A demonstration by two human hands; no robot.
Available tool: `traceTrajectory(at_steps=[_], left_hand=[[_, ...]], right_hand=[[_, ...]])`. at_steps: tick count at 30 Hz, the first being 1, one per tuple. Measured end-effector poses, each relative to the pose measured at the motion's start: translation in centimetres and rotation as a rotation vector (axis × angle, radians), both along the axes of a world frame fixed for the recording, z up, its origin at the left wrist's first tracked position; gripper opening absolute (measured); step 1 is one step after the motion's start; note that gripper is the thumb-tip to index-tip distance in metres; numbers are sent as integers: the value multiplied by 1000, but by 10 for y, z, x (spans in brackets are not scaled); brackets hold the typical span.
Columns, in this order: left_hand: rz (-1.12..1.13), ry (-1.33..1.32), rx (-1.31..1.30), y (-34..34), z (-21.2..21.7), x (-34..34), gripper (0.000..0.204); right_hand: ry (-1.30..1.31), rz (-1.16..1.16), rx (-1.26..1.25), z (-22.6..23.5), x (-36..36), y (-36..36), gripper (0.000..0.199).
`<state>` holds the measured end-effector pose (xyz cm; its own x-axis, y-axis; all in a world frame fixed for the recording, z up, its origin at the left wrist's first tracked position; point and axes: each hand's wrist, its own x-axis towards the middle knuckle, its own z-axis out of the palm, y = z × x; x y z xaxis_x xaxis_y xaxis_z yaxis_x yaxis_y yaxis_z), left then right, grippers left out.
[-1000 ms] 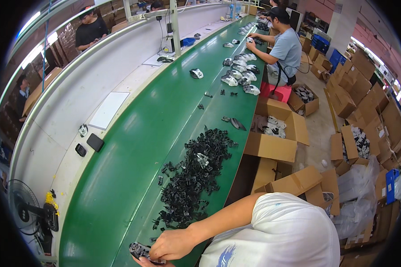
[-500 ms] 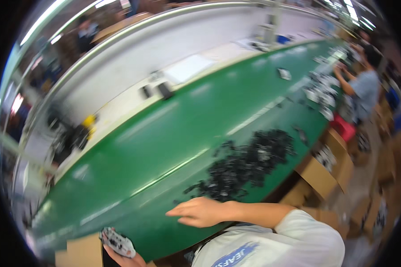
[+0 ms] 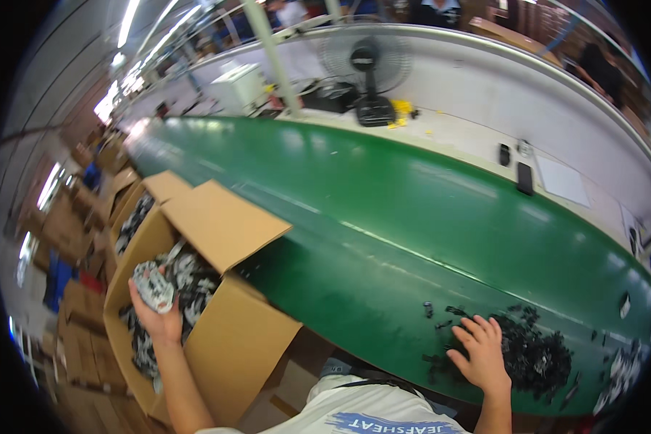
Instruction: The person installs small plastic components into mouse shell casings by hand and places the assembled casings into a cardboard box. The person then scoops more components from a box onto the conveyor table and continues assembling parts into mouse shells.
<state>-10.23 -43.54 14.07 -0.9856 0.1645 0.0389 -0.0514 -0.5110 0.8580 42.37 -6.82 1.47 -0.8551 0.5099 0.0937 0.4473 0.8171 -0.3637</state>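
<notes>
Over on the left of the frame stands an open cardboard box (image 3: 242,354), heaped with black and white pieces (image 3: 195,278). Above its mouth the left hand (image 3: 162,322) is turned palm up, its grip closed around the edges of a white shell (image 3: 153,287); I can't tell whether the shell touches the heap beneath. Held this way, it could slip if the fingers loosened, and among so many similar pieces it would be easy to lose. The upper flap (image 3: 224,224) leans out over the green tabletop (image 3: 383,195) and might snag the wrist if the arm swung across too low.

At the upper middle a desk fan (image 3: 365,58) stands beside some yellow bits (image 3: 401,112), well apart from both hands.

Toward the lower right a small dark part (image 3: 428,309) lies loose, and just beyond it the right hand (image 3: 484,358) has its grip spread wide, with nothing visible in it. It reaches the left side of a pile of black parts (image 3: 535,354); contact is unclear. A careless sweep could push some off the near edge, and tangled ones might lift in a clump. Farther right sit more pale shells (image 3: 622,376).
</notes>
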Motion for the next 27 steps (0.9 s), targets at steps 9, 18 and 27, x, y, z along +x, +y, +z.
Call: traceTrajectory(at_steps=[9,18,27], left_hand=[[-294,152,142,-19,-12,-3,53],[-79,275,-188,-80,6,-72,46],[229,256,-892,-39,-46,-189,77]], right_hand=[[-27,-113,28,-11,-8,17,52],[55,-155,100,-43,-11,33,29],[133,-232,78,-35,-29,26,16]])
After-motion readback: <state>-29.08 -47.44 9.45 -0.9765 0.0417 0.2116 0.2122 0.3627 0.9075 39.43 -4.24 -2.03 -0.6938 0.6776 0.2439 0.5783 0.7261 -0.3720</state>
